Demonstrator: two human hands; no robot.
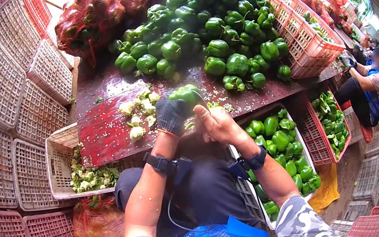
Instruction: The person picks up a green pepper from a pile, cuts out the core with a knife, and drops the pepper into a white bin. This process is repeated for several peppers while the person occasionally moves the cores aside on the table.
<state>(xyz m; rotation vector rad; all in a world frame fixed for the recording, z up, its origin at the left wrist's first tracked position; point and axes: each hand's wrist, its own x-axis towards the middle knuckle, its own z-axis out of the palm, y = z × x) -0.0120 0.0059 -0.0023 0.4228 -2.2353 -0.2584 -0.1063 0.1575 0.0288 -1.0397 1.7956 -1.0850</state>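
Okay, green pepper (186, 94) sits at frame centre, I hold it in my gloved left hand (170, 115); could slip if I loosen on smooth skin. Looks rounded, shiny, bit blurred. Bare right hand (220, 124) curls just beside, can't tell if holding anything. Pepper heap (215, 30) upper centre, on red table (103, 143).

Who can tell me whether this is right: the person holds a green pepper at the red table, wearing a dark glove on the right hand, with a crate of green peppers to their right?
The glove is misplaced: the head view shows the dark glove on the left hand, while the right hand is bare. The green pepper, red table and crate are as stated.
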